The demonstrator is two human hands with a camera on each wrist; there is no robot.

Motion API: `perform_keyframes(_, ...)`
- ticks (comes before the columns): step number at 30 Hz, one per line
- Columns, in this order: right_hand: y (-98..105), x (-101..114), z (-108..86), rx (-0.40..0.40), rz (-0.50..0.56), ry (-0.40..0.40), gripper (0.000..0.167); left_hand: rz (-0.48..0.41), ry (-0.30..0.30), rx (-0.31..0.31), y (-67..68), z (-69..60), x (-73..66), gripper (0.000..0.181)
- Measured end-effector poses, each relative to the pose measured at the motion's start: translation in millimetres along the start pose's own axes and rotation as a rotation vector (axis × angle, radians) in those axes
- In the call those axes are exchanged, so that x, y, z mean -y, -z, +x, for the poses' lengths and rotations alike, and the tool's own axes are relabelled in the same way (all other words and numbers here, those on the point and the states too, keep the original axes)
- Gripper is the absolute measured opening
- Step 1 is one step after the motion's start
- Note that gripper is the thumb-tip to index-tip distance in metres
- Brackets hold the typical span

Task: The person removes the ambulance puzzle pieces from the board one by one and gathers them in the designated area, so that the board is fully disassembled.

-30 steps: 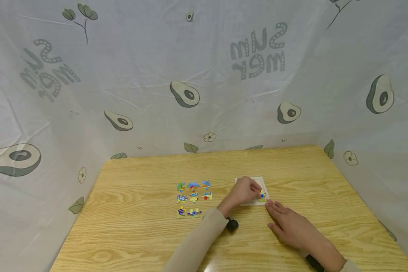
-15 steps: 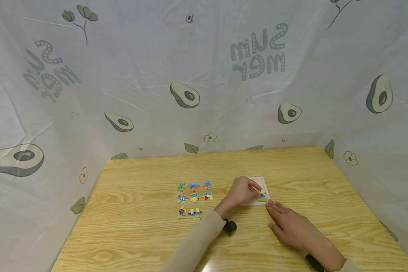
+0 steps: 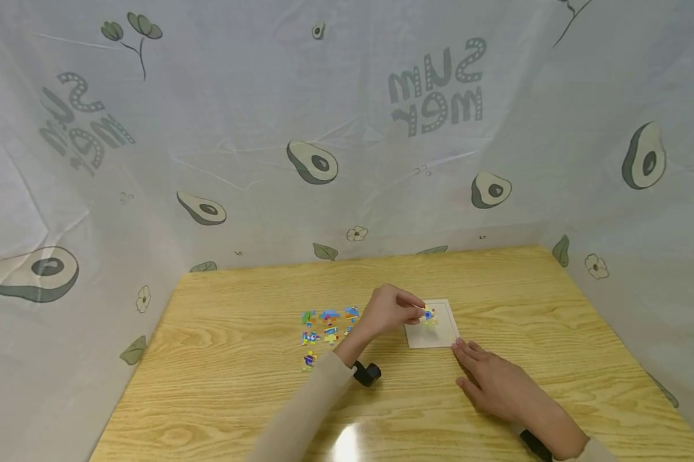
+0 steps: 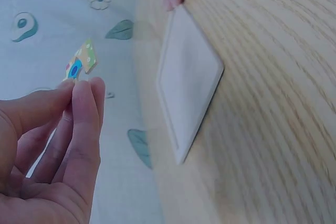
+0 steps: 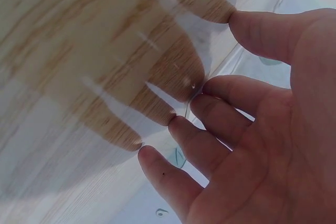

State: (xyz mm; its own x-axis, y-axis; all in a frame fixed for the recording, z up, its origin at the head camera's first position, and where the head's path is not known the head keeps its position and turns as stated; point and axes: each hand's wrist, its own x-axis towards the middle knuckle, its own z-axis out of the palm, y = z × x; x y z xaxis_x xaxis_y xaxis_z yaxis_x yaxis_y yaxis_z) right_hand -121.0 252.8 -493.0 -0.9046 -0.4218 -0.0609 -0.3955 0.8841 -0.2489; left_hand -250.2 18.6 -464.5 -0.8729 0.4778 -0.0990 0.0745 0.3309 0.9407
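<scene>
My left hand point(image 3: 388, 310) pinches a colourful jigsaw piece point(image 3: 428, 315) between thumb and fingertips, raised above a white puzzle tray point(image 3: 439, 341). In the left wrist view the piece point(image 4: 83, 61) shows yellow, green and a blue round shape, held apart from the tray point(image 4: 191, 77). The tray's inside looks bare and white. My right hand point(image 3: 491, 380) lies on the table with its fingers extended, fingertips at the tray's near right corner. In the right wrist view its fingers point(image 5: 199, 142) touch the glossy wooden tabletop.
Several loose jigsaw pieces point(image 3: 310, 337) lie in rows on the wooden table point(image 3: 225, 385), left of the tray; my left forearm covers part of them. A pale curtain point(image 3: 254, 115) with avocado prints hangs along the back and sides.
My left hand has lifted the jigsaw piece from the tray's lower right corner and moved it up and left. The right hand has stayed in place.
</scene>
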Motion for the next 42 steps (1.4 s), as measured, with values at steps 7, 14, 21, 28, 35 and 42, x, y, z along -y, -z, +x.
perform_keyframes(7, -0.3, -0.6, 0.0, -0.008, 0.002, 0.004, 0.059, -0.021, -0.012, 0.024, 17.3, -14.1, -1.0, 0.016)
perform_keyframes(14, -3.0, -1.0, -0.9, -0.016, 0.005, 0.007, 0.061, 0.02, 0.002, 0.005, 33.8, -30.8, 2.8, 0.014)
perform_keyframes(21, -2.7, 0.6, -2.2, -0.024, -0.002, 0.014, 0.06, 0.076, -0.012, -0.004, 51.8, -49.2, 18.3, 0.018)
perform_keyframes(28, -3.4, 0.9, -1.7, -0.034, -0.004, 0.012, 0.06, 0.137, 0.02, -0.014, 64.8, -68.1, 39.6, 0.014)
perform_keyframes(35, -3.4, 0.5, -1.3, -0.04, -0.009, 0.011, 0.06, 0.224, -0.005, -0.005, 70.4, -79.0, 52.6, 0.013)
perform_keyframes(42, -5.0, 1.0, -1.0, -0.039, -0.008, 0.012, 0.059, 0.306, -0.012, 0.01, 74.0, -85.5, 61.7, 0.008)
